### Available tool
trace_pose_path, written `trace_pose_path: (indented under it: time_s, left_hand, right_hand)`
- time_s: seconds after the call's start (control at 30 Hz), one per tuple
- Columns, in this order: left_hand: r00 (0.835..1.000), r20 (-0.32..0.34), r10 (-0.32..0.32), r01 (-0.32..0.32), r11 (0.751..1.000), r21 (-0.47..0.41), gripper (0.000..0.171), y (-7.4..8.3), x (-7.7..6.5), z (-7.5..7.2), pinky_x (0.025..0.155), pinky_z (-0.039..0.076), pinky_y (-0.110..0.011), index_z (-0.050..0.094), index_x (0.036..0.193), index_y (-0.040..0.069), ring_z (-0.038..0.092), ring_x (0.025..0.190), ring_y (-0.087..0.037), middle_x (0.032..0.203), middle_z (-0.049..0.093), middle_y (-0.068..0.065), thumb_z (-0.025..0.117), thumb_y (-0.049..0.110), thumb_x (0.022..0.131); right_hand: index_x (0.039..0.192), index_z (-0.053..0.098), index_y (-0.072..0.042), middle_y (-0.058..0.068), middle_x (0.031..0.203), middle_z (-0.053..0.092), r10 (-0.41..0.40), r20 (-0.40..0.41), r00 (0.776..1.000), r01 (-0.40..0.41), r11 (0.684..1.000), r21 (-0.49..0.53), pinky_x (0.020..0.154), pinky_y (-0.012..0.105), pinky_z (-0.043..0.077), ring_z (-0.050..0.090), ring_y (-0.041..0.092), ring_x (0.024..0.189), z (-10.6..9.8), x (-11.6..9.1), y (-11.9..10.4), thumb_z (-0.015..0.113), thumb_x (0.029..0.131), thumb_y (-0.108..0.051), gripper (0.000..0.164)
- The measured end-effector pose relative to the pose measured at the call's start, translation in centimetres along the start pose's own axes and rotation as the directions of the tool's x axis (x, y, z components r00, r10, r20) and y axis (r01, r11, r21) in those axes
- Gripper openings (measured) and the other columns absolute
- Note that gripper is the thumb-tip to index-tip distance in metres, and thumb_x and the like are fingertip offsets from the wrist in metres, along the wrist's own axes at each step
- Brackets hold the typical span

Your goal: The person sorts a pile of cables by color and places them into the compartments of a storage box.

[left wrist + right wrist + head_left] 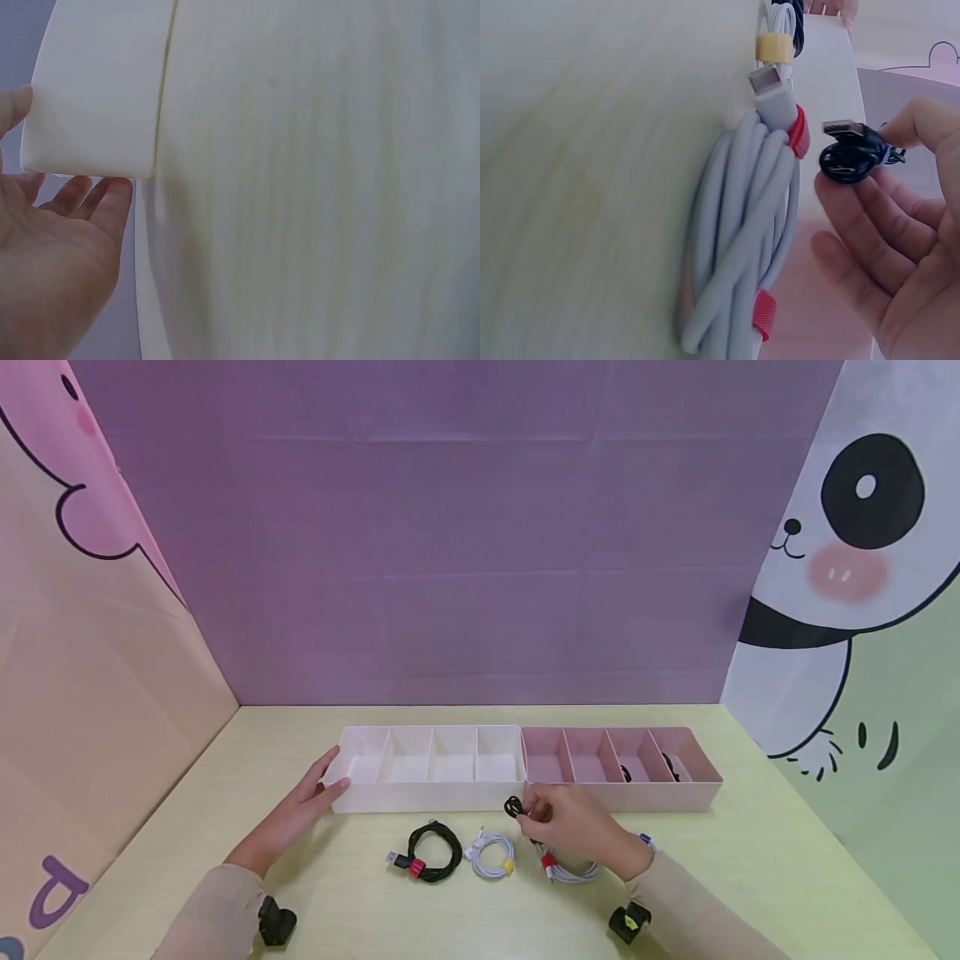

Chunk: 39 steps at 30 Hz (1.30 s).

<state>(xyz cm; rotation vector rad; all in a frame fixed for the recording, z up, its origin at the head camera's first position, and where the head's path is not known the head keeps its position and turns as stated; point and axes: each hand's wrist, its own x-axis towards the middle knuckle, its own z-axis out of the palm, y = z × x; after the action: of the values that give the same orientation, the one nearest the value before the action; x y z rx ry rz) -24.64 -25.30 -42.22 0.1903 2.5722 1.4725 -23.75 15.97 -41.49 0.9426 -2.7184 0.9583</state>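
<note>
Between thumb and fingers, my right hand pinches a small coiled black USB cable, its metal plug showing in the right wrist view. It is in front of where the white organizer box and the pink organizer box meet. At the white box's left end, my left hand touches the corner, fingertips along the end wall and thumb near the front rim. Below the right hand lies a thick white cable coil with red straps, partly covered by the hand in the head view.
A black USB cable coil with a red strap and a thin white cable coil with a yellow strap lie before the white box. Black items sit in the pink box's two right compartments. A bluish cable end shows behind the right wrist.
</note>
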Motion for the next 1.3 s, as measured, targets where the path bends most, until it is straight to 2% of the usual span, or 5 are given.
trace_pose_path:
  time_s: [0.37, 0.97, 1.3]
  left_hand:
    - [1.000, 0.001, -0.004, 0.004, 1.000, 0.010, 0.082, 0.0, 0.0, 0.0, 0.110, 0.015, -0.072, -0.004, 0.162, 0.027, 0.011, 0.146, -0.053, 0.164, -0.001, -0.025, 0.046, 0.055, 0.103]
    - [1.000, 0.002, 0.006, -0.006, 1.000, 0.005, 0.082, 0.0, 0.1, -0.1, 0.111, 0.014, -0.072, -0.003, 0.162, 0.023, 0.010, 0.145, -0.054, 0.164, -0.003, -0.026, 0.045, 0.054, 0.104]
    - [1.000, 0.003, -0.018, 0.018, 1.000, 0.017, 0.082, 0.0, 0.0, 0.1, 0.109, 0.014, -0.074, -0.005, 0.162, 0.026, 0.011, 0.145, -0.053, 0.164, -0.002, -0.025, 0.045, 0.054, 0.104]
  right_hand:
    - [0.089, 0.067, -0.013, -0.014, 0.075, 0.061, -0.028, -0.041, 0.999, 0.030, 0.999, 0.045, 0.062, 0.021, 0.052, 0.055, 0.002, 0.066, -0.5, 0.0, 0.1, 0.071, 0.090, -0.013, 0.003]
    - [0.093, 0.071, -0.012, -0.014, 0.074, 0.063, -0.044, -0.056, 0.997, 0.048, 0.996, 0.080, 0.057, 0.021, 0.052, 0.056, 0.001, 0.062, -1.5, 0.1, 0.2, 0.072, 0.091, -0.012, 0.003]
    - [0.091, 0.070, -0.013, -0.013, 0.074, 0.061, -0.003, -0.038, 0.999, 0.006, 0.998, 0.055, 0.058, 0.022, 0.052, 0.055, 0.003, 0.063, -2.4, 0.1, 0.2, 0.074, 0.091, -0.011, 0.005]
